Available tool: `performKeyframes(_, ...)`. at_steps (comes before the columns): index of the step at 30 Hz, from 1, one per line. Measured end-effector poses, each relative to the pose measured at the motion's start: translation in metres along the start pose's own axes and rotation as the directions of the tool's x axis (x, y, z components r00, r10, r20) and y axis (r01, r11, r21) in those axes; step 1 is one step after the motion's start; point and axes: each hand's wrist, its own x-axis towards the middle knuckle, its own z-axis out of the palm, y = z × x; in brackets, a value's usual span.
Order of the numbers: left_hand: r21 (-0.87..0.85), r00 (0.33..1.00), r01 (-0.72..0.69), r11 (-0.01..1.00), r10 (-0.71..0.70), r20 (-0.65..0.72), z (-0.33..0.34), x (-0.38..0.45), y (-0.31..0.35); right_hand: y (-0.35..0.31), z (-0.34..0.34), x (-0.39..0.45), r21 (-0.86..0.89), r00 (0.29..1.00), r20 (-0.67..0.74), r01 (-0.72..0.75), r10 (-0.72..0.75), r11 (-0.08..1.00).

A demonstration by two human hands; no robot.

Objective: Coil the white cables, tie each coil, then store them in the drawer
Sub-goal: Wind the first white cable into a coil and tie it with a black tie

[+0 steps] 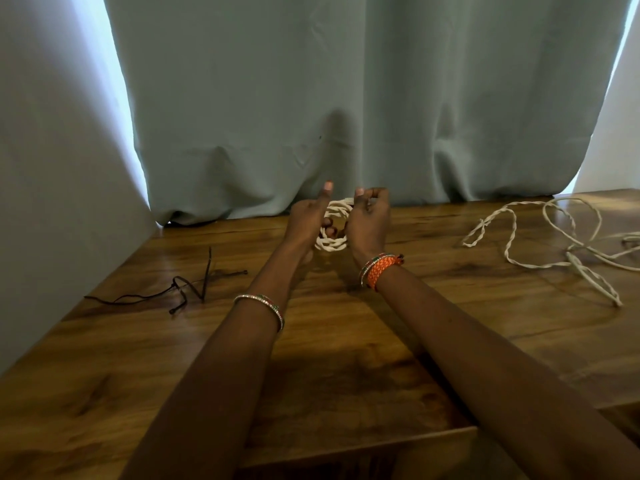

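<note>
White cable coil (331, 237): we find it held up between both hands, just above the wooden table (346, 341) at about 12 o'clock from the viewer, close to the curtain (311, 98). The left hand (306, 220) has its fingers curled through the loops with the thumb raised; the right hand (369, 223) is curled round the coil's right side, its fingertips pinching near the plug end at the top.

A second white cable (554, 244) lies loose and uncoiled on the table at 2 o'clock, well apart from the hands. Dark ties (187, 289) lie at 10 o'clock.

Our assessment: the cable looks light, twisted and springy, so loops will tend to spring open if released. We judge the soundest hold to be across all the loops at one side, one hand pinching them together while the other fetches a tie. The plug end should be kept tucked, not pulled.
</note>
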Motion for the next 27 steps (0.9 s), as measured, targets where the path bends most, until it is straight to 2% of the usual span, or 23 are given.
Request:
performKeyframes(3, -0.109, 0.984, -0.026, 0.994, 0.006, -0.178, 0.002, 0.002, -0.004, 0.001, 0.006, -0.013, 0.054, 1.0, 0.021, -0.016, 0.015, 0.998)
performKeyframes(5, -0.137, 0.941, -0.04, 0.99, -0.009, -0.337, 0.005, 0.003, -0.002, -0.003, 0.01, -0.023, 0.08, 0.998, 0.055, -0.028, 0.024, 0.996)
performKeyframes(7, -0.071, 0.888, -0.088, 0.994, 0.046, -0.458, 0.009, 0.002, -0.001, -0.007, 0.012, -0.028, 0.106, 0.993, 0.088, -0.083, 0.073, 0.991)
performKeyframes(9, 0.039, 0.878, -0.098, 0.994, 0.105, -0.467, 0.01, 0.003, -0.008, -0.007, 0.011, -0.027, 0.111, 0.987, 0.101, -0.135, 0.124, 0.985)
performKeyframes(11, 0.1, 0.923, -0.013, 0.995, 0.051, -0.381, 0.01, 0.004, -0.014, -0.006, 0.008, -0.022, 0.105, 0.982, 0.081, -0.178, 0.17, 0.978)
performKeyframes(14, 0.07, 0.992, 0.116, 0.991, -0.111, -0.067, 0.006, 0.006, -0.013, -0.004, 0.001, -0.016, 0.053, 0.992, 0.054, -0.118, 0.115, 0.992)
performKeyframes(15, 0.033, 0.984, 0.166, 0.986, -0.167, 0.055, 0.002, 0.006, -0.011, -0.004, -0.001, -0.014, 0.021, 0.994, 0.071, -0.089, 0.087, 0.996)
performKeyframes(17, -0.068, 0.919, 0.292, 0.954, -0.26, 0.298, -0.009, 0.006, -0.008, -0.004, -0.003, -0.011, -0.009, 0.989, 0.128, -0.07, 0.07, 0.998)
performKeyframes(19, -0.122, 0.851, 0.364, 0.923, -0.277, 0.447, -0.021, 0.006, -0.006, -0.004, -0.003, -0.01, 0.009, 0.981, 0.176, -0.085, 0.082, 0.996)
performKeyframes(23, -0.153, 0.84, 0.365, 0.918, -0.254, 0.479, -0.027, 0.005, 0.006, -0.007, -0.006, -0.003, 0.066, 0.984, 0.162, -0.085, 0.074, 0.994)
performKeyframes(27, -0.165, 0.836, 0.451, 0.877, -0.351, 0.422, -0.024, 0.005, 0.011, -0.01, -0.01, -0.004, 0.065, 0.979, 0.201, 0.009, -0.022, 0.998)
